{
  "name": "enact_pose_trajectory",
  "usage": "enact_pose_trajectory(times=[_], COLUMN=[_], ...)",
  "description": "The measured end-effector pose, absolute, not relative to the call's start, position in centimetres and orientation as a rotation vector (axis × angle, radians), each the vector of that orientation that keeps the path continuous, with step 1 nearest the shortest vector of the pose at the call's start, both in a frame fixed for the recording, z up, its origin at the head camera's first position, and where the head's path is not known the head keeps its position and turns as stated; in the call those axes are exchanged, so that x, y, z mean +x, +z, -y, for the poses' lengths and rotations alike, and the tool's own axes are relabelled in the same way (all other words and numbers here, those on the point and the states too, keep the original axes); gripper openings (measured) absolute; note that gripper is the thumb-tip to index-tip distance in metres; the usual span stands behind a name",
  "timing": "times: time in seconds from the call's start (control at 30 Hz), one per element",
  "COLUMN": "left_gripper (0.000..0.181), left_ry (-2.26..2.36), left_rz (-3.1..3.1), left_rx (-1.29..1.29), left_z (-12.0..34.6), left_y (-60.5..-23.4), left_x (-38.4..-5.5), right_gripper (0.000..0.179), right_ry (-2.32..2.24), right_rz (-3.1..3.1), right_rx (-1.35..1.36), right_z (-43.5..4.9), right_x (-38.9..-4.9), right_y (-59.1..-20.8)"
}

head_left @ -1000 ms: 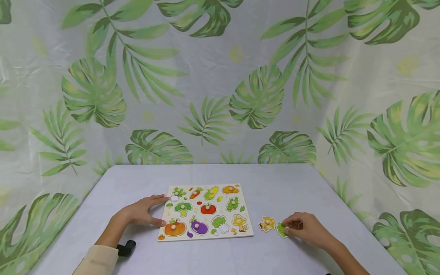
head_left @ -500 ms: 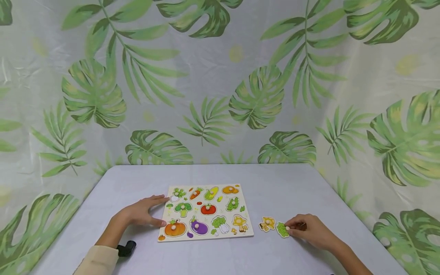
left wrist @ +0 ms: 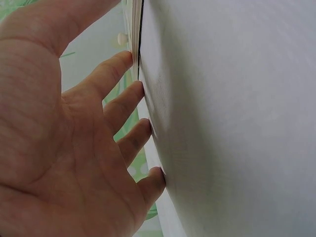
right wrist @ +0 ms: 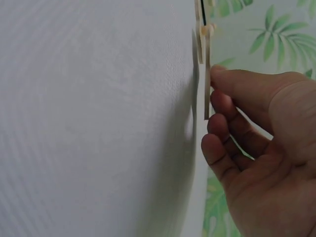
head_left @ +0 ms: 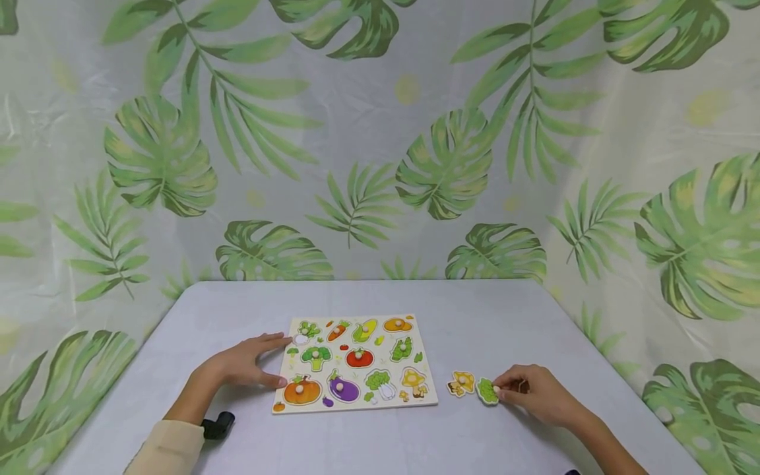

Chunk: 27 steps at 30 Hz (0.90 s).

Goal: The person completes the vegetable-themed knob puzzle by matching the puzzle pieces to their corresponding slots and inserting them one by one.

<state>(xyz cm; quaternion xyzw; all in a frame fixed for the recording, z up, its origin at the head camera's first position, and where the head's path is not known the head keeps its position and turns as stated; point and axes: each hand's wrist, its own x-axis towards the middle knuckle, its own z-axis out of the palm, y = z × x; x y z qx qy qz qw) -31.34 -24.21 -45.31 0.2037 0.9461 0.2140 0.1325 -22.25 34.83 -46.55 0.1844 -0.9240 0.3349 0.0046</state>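
My right hand [head_left: 537, 394] pinches the small round knob of a green leafy-vegetable puzzle piece [head_left: 487, 391], right of the board. In the right wrist view, the piece's thin wooden edge [right wrist: 207, 94] stands just off the white cloth, by the thumb and curled fingers. A yellow mushroom puzzle piece [head_left: 461, 383] lies close beside it. My left hand [head_left: 252, 361] rests at the left edge of the vegetable puzzle board [head_left: 380, 407], thumb and fingers spread. In the left wrist view, fingertips [left wrist: 126, 58] meet the board's edge [left wrist: 135, 29] and the cloth.
Knobbed pieces, among them a pumpkin [head_left: 302, 392], an eggplant [head_left: 344, 388] and a tomato [head_left: 359, 357], sit in the board. Its bok choy [head_left: 380, 384] and mushroom [head_left: 414, 381] pictures show no knob. A white cloth [head_left: 380, 442] covers the table; a leaf-patterned curtain [head_left: 380, 145] surrounds it.
The right hand's fingers have shifted slightly right on the green piece, so more of it shows, and the piece has tilted a little. The left hand and board stay in place.
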Motion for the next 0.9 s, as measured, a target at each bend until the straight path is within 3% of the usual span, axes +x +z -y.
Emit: enact_pose_trajectory(times=[0.9], left_gripper=[0.094], left_ry=[0.617], left_rz=[-2.761], left_rx=[0.602], left_z=[24.1], left_y=[-45.2], left_x=[-31.1], right_gripper=[0.010], right_ry=[1.009], right_rz=[2.806], right_rx=[0.463], right_z=[-29.4], right_x=[-23.7], right_y=[-44.7])
